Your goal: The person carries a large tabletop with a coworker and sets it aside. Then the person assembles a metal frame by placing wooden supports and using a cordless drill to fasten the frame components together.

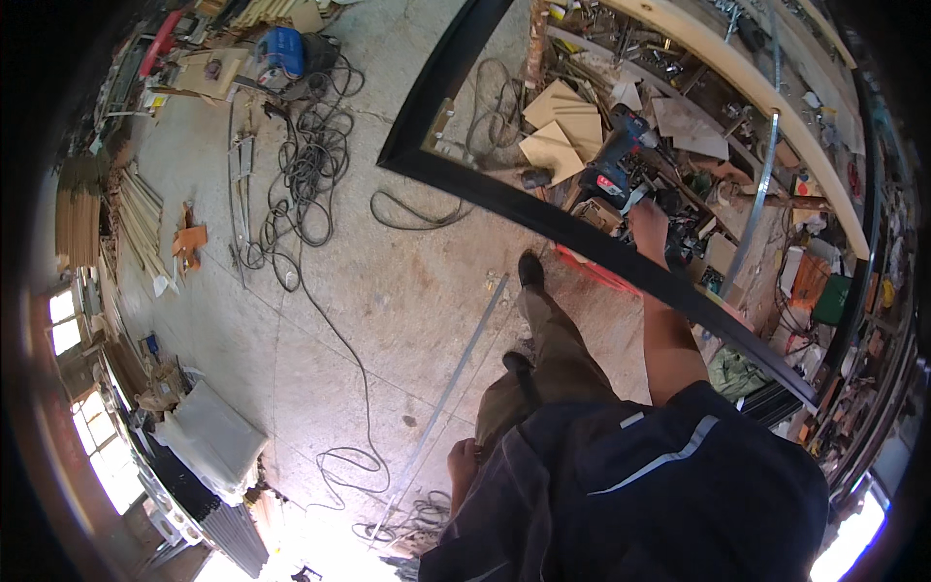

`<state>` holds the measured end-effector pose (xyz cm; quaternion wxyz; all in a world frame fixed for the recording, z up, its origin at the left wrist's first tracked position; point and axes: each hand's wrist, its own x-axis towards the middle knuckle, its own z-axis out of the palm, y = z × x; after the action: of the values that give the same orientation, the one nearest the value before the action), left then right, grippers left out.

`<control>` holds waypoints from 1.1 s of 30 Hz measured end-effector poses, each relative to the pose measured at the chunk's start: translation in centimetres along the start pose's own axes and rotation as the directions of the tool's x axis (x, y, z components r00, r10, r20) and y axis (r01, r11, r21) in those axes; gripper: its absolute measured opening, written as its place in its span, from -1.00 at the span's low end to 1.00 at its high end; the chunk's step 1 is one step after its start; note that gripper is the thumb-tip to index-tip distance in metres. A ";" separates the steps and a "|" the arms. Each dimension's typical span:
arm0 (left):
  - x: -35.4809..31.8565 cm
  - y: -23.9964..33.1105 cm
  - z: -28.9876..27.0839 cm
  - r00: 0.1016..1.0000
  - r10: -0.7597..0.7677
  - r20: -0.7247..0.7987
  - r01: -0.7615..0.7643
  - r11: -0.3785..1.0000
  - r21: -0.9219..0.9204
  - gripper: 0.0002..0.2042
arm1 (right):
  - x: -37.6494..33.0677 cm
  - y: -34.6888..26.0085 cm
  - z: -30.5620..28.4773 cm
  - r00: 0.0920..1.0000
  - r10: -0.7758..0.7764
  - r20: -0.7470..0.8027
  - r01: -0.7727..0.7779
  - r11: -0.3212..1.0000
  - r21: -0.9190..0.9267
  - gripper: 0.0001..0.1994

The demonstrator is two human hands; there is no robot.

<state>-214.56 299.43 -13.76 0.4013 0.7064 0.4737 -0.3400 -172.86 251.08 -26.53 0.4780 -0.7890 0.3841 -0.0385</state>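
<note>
My right hand point(649, 225) reaches over the dark frame point(543, 215) into a cluttered heap of tools. Its fingertips are beside the battery end of a blue and black cordless drill point(613, 160). A small pale strip point(634, 200) shows at the fingertips; whether they grip it or the drill is unclear. Down by my left thigh hangs my left hand point(464, 462), its fingers curled. What it holds, if anything, is hidden. Several square wooden boards point(558, 131) lie to the left of the drill.
A curved wooden bar point(776, 107) and a metal strip point(754, 213) cross the heap. Tangled black cable point(308, 175) lies on the concrete floor, left of the frame. Beside my feet runs a long metal bar point(456, 378). A blue machine point(281, 51) stands at the far left.
</note>
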 end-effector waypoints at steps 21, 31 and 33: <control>7.0 16.6 -5.7 0.969 0.011 0.247 -0.133 0.866 0.482 -0.58 | 10.9 -5.9 10.0 0.984 0.177 -0.031 -0.177 0.928 -0.327 0.17; 7.4 17.6 -7.1 0.969 0.076 0.233 -0.187 0.846 0.499 -0.58 | 11.2 -1.4 6.0 0.994 -0.089 -0.062 0.095 0.990 0.108 -0.27; 7.0 18.9 -6.8 0.968 0.084 0.236 -0.195 0.845 0.498 -0.59 | 8.5 -2.4 4.1 0.998 -0.014 -0.057 0.021 0.991 0.131 -0.14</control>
<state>-193.87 303.91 -12.13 0.2672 0.7819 0.2683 -0.4952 -163.82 249.16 -29.45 0.5175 -0.7579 0.3870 -0.0900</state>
